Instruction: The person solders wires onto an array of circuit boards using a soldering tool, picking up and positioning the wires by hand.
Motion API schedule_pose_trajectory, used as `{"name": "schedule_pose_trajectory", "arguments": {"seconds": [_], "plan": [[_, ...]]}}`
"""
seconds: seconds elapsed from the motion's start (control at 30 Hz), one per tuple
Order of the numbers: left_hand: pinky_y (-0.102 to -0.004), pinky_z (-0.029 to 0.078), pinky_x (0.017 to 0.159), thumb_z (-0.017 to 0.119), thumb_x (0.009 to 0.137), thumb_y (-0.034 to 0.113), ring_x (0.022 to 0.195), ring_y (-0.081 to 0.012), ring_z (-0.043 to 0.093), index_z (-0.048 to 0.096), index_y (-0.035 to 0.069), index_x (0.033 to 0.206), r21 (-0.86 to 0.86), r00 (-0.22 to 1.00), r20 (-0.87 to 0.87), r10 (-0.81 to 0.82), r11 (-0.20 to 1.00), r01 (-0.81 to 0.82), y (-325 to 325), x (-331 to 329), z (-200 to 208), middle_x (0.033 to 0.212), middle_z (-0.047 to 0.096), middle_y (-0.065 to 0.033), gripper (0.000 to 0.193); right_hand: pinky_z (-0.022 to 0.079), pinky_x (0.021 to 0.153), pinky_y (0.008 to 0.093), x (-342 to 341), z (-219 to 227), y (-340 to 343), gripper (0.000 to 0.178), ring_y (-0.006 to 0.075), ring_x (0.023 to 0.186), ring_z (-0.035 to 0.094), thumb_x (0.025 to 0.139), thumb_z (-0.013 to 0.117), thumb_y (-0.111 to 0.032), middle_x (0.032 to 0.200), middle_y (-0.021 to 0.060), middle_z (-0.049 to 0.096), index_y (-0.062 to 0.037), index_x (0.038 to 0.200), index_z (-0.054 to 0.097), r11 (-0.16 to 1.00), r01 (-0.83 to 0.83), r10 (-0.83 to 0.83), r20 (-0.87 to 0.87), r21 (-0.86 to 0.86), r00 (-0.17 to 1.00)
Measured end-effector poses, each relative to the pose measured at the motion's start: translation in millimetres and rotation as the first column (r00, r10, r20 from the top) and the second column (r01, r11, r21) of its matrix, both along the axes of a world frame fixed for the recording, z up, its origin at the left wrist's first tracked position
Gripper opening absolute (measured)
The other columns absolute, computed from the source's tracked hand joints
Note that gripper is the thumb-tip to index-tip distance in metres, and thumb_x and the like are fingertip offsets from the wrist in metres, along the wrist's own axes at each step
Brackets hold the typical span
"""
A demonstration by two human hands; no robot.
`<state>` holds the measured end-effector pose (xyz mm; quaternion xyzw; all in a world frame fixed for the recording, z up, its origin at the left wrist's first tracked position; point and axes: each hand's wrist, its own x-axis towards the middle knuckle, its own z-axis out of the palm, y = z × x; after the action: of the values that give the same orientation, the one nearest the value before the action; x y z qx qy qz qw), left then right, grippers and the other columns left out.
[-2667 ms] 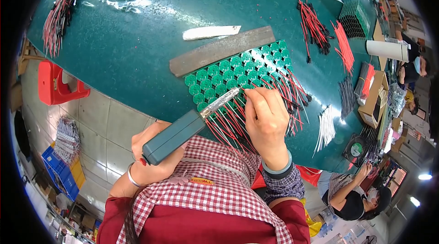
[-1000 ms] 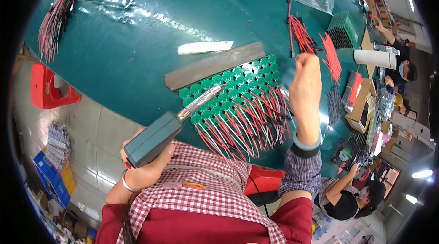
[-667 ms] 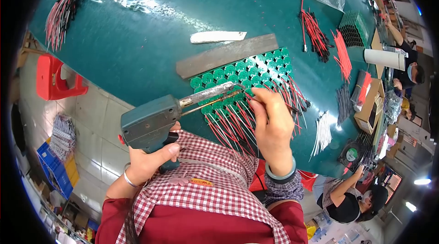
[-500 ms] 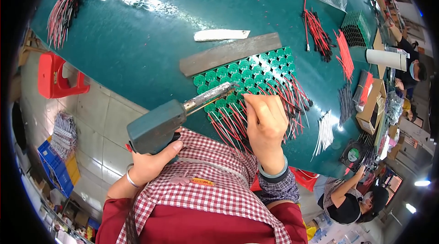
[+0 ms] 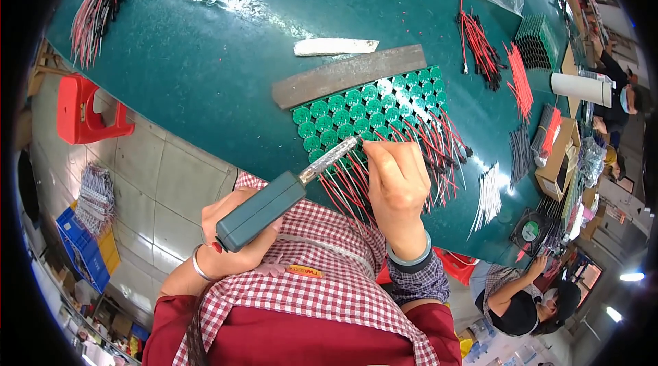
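My left hand (image 5: pixel 233 218) is wrapped round the dark green body of a soldering gun (image 5: pixel 264 212). The gun's metal barrel slants up to the right, its tip at the near part of a green circuit board panel (image 5: pixel 339 119) made up of many round boards. Close to that tip, my right hand (image 5: pixel 397 174) is closed in a pinch; what its fingertips hold is too small to make out. Red, white and black wires (image 5: pixel 343 191) run from the panel's near rows toward me, partly hidden under my right hand.
A grey metal bar (image 5: pixel 349 77) lies along the panel's far edge, with a white strip (image 5: pixel 336 46) beyond it. Bundles of red wires (image 5: pixel 480 47), white wires (image 5: pixel 486 198) and black wires (image 5: pixel 519 153) lie to the right. A co-worker (image 5: pixel 514 297) sits at the lower right by a fan (image 5: pixel 529 231).
The soldering gun has turned in my left hand, its body now lower and further right, its barrel steeper. Its tip has moved slightly nearer to me. My right hand stays nearly in place.
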<state>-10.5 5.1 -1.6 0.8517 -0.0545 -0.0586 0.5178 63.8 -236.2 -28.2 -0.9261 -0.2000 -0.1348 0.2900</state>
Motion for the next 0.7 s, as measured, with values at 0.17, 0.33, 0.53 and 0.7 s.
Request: {"name": "schedule_pose_trajectory", "arguments": {"seconds": [0.17, 0.33, 0.53, 0.7], "plan": [[-0.0313, 0.056, 0.065, 0.074, 0.067, -0.004, 0.074, -0.0256, 0.069, 0.066, -0.004, 0.089, -0.040, 0.999, -0.028, 0.037, 0.998, -0.038, -0.3, -3.3, -4.5, 0.087, 0.068, -0.0138, 0.024, 0.050, 0.064, 0.0351, -0.4, 0.7, 0.7, 0.029, 0.0253, 0.074, 0.061, 0.070, 0.073, 0.012, 0.083, 0.0086, 0.064, -0.0021, 0.095, 0.067, 1.000, -0.003, 0.003, 0.001, -0.019, 1.000], [-0.0324, 0.055, 0.064, 0.072, 0.064, -0.006, 0.071, -0.0265, 0.069, 0.065, -0.004, 0.089, -0.067, 1.000, 0.002, 0.026, 0.997, -0.026, 1.0, -3.5, -3.8, 0.084, 0.067, -0.0141, 0.026, 0.050, 0.064, 0.0355, -0.2, 1.1, 1.4, 0.031, 0.0258, 0.075, 0.061, 0.069, 0.073, 0.012, 0.084, 0.0090, 0.064, -0.0021, 0.096, 0.067, 0.998, -0.015, 0.015, 0.004, -0.053, 1.000], [-0.0320, 0.047, 0.055, 0.072, 0.072, -0.003, 0.061, -0.0242, 0.061, 0.068, -0.003, 0.093, -0.030, 0.993, 0.105, 0.054, 0.998, -0.051, -0.3, -3.6, -5.1, 0.078, 0.061, -0.0125, 0.021, 0.050, 0.064, 0.0359, -0.4, 1.9, 1.1, 0.032, 0.0263, 0.075, 0.060, 0.069, 0.073, 0.012, 0.085, 0.0094, 0.063, -0.0019, 0.096, 0.067, 0.998, -0.017, 0.017, 0.004, -0.064, 1.000], [-0.0320, 0.051, 0.059, 0.072, 0.069, -0.004, 0.066, -0.0251, 0.065, 0.068, -0.003, 0.090, -0.027, 0.994, 0.094, 0.049, 0.999, -0.047, 3.1, -4.1, -4.3, 0.081, 0.064, -0.0131, 0.021, 0.050, 0.064, 0.0362, -1.0, 2.3, 3.4, 0.032, 0.0266, 0.075, 0.060, 0.069, 0.073, 0.012, 0.084, 0.0095, 0.063, -0.0020, 0.097, 0.067, 0.997, -0.012, 0.012, 0.000, -0.073, 1.000]]}}
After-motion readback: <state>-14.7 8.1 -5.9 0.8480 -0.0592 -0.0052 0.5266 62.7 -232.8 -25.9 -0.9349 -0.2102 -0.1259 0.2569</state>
